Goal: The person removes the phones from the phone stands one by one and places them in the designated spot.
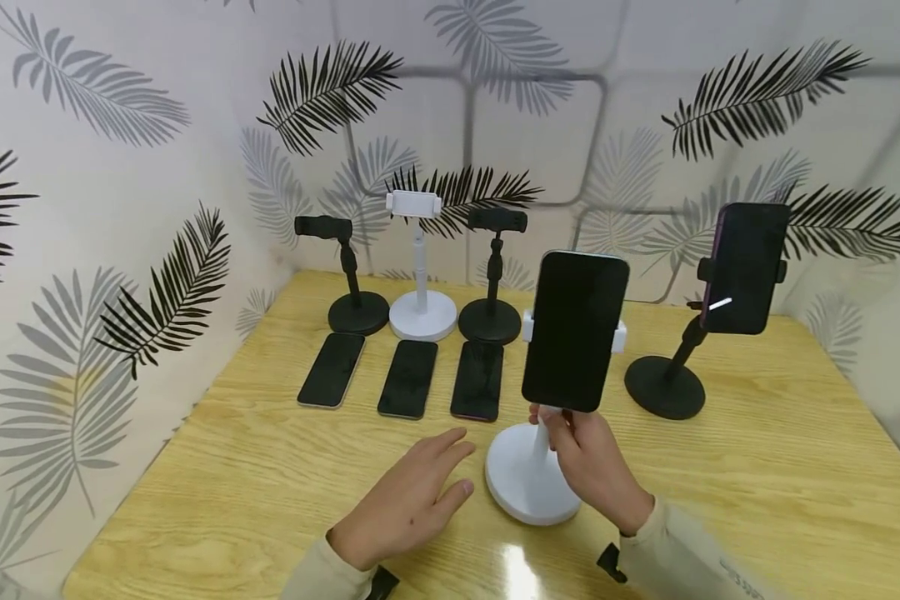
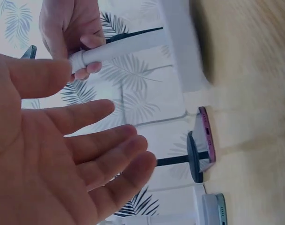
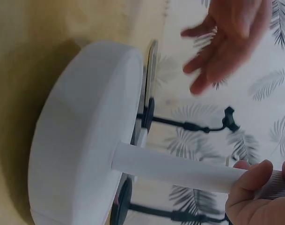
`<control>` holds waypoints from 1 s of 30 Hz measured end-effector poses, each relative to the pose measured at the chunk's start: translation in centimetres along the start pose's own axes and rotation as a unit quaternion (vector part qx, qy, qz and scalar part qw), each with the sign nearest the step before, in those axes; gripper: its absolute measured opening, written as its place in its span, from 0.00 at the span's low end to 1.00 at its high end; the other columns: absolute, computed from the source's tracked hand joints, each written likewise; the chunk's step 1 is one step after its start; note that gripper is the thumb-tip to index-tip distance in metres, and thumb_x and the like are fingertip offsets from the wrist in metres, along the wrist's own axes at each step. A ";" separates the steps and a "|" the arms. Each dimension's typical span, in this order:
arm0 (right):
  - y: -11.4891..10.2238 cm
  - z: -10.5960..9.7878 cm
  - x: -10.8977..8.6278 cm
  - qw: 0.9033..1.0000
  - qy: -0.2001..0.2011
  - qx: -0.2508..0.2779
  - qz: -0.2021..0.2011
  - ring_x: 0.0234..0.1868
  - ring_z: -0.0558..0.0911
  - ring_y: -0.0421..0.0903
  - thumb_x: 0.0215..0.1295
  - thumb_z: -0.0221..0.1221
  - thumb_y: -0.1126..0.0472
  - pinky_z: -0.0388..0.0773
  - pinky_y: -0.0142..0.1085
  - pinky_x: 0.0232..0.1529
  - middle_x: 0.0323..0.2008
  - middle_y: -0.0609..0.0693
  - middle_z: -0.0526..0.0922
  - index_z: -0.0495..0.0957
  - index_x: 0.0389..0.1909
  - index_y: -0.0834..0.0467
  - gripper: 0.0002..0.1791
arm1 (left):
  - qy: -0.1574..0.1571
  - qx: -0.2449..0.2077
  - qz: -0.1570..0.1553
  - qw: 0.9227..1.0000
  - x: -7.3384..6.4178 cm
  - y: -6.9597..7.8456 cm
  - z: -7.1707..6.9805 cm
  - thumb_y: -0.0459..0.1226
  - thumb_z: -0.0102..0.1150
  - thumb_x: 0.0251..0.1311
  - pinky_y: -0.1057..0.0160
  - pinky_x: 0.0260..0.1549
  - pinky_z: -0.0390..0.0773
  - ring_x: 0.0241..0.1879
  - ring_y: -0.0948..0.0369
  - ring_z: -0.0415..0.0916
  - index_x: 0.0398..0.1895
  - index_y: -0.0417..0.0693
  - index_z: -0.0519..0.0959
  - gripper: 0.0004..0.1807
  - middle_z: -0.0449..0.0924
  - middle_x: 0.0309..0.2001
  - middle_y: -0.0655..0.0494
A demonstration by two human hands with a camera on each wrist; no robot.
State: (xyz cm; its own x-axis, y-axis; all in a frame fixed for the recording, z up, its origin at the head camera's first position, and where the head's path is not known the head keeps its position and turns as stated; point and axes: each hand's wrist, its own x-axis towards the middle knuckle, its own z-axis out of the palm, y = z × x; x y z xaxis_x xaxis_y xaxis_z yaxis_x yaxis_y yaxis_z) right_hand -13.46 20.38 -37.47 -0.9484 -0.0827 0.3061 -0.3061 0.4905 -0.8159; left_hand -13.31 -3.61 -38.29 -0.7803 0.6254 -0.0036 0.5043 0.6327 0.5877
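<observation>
My right hand (image 1: 598, 468) grips the post of a white phone stand (image 1: 528, 483), just below its holder. A dark-screened phone (image 1: 576, 332) sits upright in that holder, between the white side clamps. In the right wrist view, thumb and fingers wrap the ribbed collar of the post, above the round base (image 3: 86, 136). Whether the base rests fully on the table cannot be told. My left hand (image 1: 408, 500) hovers left of the base, fingers spread and holding nothing. The left wrist view shows its palm (image 2: 44, 159) apart from the post.
Three phones lie flat on the wooden table (image 1: 217, 500): left (image 1: 332, 370), middle (image 1: 408, 378) and right (image 1: 477, 380). Behind them stand a black stand (image 1: 358, 313), a white stand (image 1: 422, 317) and another black stand (image 1: 490, 320). A black stand (image 1: 665, 387) at right holds a phone (image 1: 746, 267).
</observation>
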 end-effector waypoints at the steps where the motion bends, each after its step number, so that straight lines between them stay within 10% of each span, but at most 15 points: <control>1: -0.2 0.2 -0.4 1.000 -0.006 0.007 -0.003 0.32 0.74 0.44 0.77 0.45 0.68 0.72 0.31 0.31 0.38 0.56 0.78 0.68 0.48 0.58 0.06 | 0.005 -0.010 0.000 1.000 -0.1 0.2 -0.1 0.44 0.46 0.75 0.45 0.69 0.66 0.74 0.49 0.60 0.69 0.44 0.68 0.24 0.61 0.75 0.46; 21: -0.6 0.1 -2.8 1.000 -0.008 0.013 -0.022 0.41 0.75 0.34 0.68 0.58 0.68 0.78 0.32 0.40 0.46 0.50 0.80 0.72 0.55 0.56 0.16 | 0.106 -0.137 0.016 0.985 0.2 3.1 -0.8 0.40 0.49 0.74 0.54 0.53 0.81 0.57 0.60 0.77 0.69 0.53 0.69 0.22 0.72 0.66 0.59; 30: -1.8 -2.4 -3.7 0.967 0.082 0.170 -0.168 0.44 0.77 0.38 0.59 0.50 0.84 0.73 0.28 0.37 0.50 0.44 0.79 0.68 0.60 0.70 0.26 | 0.214 -0.233 0.027 0.948 1.6 4.9 -1.9 0.35 0.47 0.74 0.65 0.44 0.79 0.42 0.63 0.79 0.60 0.50 0.74 0.15 0.82 0.48 0.56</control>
State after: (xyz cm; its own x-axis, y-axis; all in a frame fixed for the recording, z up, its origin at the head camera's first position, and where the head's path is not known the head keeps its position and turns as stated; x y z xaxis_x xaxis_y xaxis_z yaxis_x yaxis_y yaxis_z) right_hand -9.21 21.86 -35.97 -0.7729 -0.0348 0.6336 -0.6312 0.1433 -0.7622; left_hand -12.75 -0.34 -33.89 -0.8869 0.3453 0.3068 0.4076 0.2725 0.8716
